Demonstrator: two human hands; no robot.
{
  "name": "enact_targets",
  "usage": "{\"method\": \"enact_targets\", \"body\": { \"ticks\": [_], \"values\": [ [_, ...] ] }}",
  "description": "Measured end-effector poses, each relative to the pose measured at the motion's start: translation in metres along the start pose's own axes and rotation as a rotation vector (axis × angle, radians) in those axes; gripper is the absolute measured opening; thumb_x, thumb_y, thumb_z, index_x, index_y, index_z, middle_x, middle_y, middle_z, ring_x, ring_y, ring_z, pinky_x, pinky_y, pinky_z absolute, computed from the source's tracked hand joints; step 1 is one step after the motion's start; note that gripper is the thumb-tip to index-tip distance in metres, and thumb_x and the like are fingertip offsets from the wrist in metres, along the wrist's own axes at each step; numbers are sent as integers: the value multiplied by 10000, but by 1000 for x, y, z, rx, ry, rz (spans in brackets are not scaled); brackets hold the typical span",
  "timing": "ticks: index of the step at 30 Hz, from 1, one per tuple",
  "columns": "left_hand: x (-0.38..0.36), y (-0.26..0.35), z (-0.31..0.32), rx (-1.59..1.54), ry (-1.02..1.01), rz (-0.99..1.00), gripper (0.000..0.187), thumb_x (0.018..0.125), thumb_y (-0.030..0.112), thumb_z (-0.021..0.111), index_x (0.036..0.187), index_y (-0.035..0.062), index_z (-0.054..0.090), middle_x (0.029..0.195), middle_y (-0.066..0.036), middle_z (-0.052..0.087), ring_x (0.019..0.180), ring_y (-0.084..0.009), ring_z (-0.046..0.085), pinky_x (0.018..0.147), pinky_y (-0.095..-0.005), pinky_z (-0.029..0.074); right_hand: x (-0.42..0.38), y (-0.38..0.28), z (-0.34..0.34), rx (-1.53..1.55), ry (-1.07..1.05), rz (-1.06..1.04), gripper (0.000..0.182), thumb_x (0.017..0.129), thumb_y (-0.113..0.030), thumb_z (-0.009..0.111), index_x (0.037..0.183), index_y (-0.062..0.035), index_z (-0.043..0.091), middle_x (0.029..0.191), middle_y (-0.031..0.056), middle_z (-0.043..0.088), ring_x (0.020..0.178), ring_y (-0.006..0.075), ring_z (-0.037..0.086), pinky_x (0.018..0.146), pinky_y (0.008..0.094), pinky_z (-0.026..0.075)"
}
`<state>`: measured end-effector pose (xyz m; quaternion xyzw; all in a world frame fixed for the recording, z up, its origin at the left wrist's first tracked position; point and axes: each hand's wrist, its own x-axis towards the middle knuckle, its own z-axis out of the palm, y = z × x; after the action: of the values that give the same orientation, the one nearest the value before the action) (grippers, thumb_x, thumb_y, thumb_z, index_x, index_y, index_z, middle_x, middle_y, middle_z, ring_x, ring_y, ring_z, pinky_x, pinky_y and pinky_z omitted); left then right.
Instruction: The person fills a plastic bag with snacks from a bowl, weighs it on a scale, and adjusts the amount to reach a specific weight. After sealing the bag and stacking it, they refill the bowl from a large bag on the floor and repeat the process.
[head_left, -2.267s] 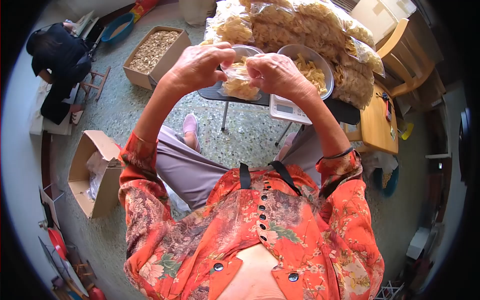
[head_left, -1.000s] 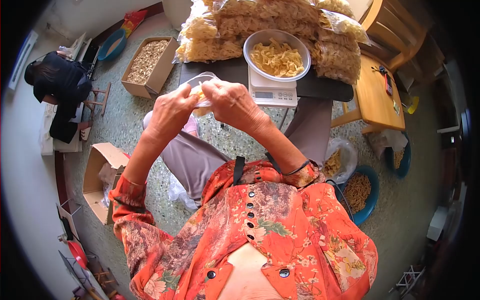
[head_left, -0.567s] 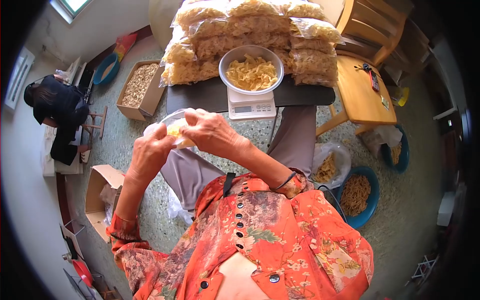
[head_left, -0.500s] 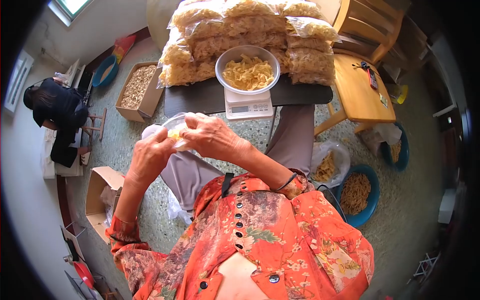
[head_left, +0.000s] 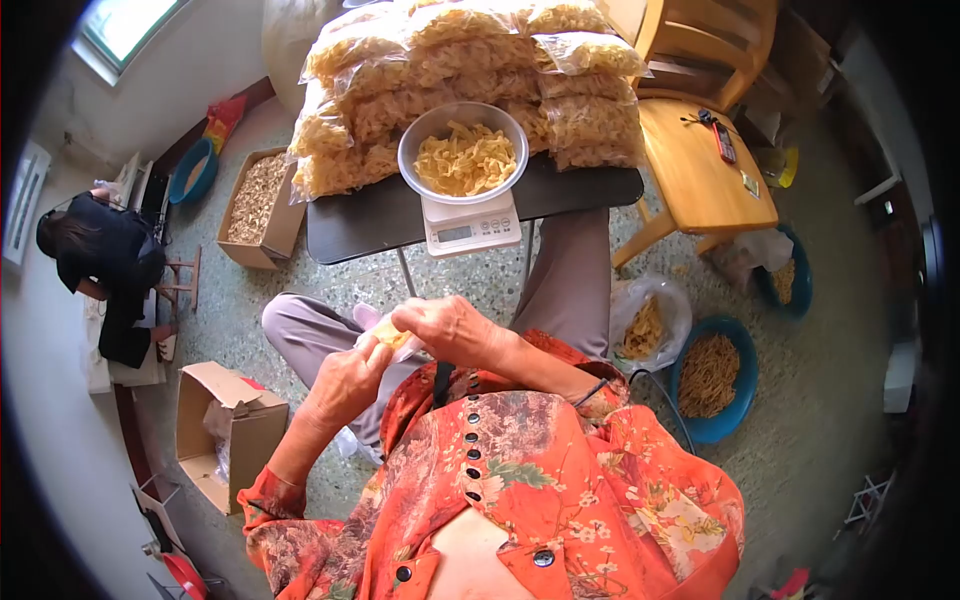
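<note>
Both hands hold a small clear plastic bag of yellow snack pieces (head_left: 386, 334) over my lap. My left hand (head_left: 345, 381) grips it from below and my right hand (head_left: 450, 329) closes over its top. Most of the bag is hidden by the fingers. In front of me a black table (head_left: 365, 215) carries a white scale (head_left: 470, 227) with a metal bowl of the yellow pieces (head_left: 463, 153) on it. Behind the bowl several filled bags (head_left: 450, 60) are piled high.
A blue basin of brown sticks (head_left: 713, 377) and a loose plastic bag (head_left: 646, 322) sit on the floor at my right. An open cardboard box (head_left: 225, 425) stands at my left. Farther off are a box of chips (head_left: 255, 200), a wooden chair (head_left: 700, 170) and a seated person in black (head_left: 100, 265).
Both hands have drawn the small bag back from above the table edge, down toward my lap. The view has tilted, so the table and scale now sit farther away.
</note>
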<state>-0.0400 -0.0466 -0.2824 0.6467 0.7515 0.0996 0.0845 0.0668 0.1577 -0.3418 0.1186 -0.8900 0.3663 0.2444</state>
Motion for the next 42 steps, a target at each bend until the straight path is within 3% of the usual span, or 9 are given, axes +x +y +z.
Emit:
{"method": "enact_targets", "body": {
  "ticks": [3,5,6,9,19,26,33,38,42],
  "values": [
    [-3,1,14,-28,-37,-8,184,869,65,627,1039,46,561,928,-140,613,793,-331,703,629,-426,569,-8,-2,4,66,20,31,213,876,-49,626,1068,-56,533,899,154,642,840,390,691,675,468,559],
    [-5,0,29,-64,55,8,278,849,132,707,1082,40,586,1011,-136,632,882,-315,709,670,-412,580,-15,5,11,97,-19,135,263,889,-134,659,1092,-67,505,943,164,634,865,399,693,682,462,564],
    [-5,0,35,-68,61,-12,319,838,160,742,1085,37,583,1004,-144,644,881,-326,709,677,-415,580,-14,3,9,90,-19,119,258,847,-20,650,1083,-51,548,927,157,643,840,389,693,679,461,567],
    [0,-3,52,-69,138,-56,348,832,185,772,1082,30,586,995,-149,655,865,-339,706,679,-424,576,-17,1,10,33,27,69,237,845,-17,644,1067,-52,569,943,155,635,837,379,694,682,450,572],
    [-2,1,66,-126,176,-66,286,799,156,759,1020,68,600,882,-119,588,790,-328,660,638,-437,531,-38,5,13,-36,-279,145,190,793,-180,747,808,-30,632,905,139,539,875,354,624,739,476,517],
    [5,-4,81,5,32,21,123,780,200,715,768,92,657,850,-85,582,747,-275,660,642,-443,514,-53,18,28,-70,-316,157,153,810,-171,716,785,-53,621,872,143,557,806,379,641,704,485,518],
    [2,-10,90,48,95,15,88,741,198,694,703,122,670,832,-66,573,755,-267,623,684,-422,484,-35,-1,18,192,-368,146,120,854,-102,659,896,-32,571,989,192,633,827,397,682,693,526,543],
    [-8,-6,75,76,31,-14,91,815,176,652,794,97,692,920,-62,592,816,-250,661,677,-405,532,-43,4,27,46,-504,267,210,908,-86,607,1049,-39,457,868,211,661,791,441,674,647,521,531],
    [-18,-4,79,11,-18,-3,95,849,154,638,826,69,676,936,-93,615,790,-263,714,642,-393,577,-43,4,26,-12,-639,285,198,924,-96,585,1049,-35,445,821,229,651,784,446,672,661,533,528]
  ]
}}
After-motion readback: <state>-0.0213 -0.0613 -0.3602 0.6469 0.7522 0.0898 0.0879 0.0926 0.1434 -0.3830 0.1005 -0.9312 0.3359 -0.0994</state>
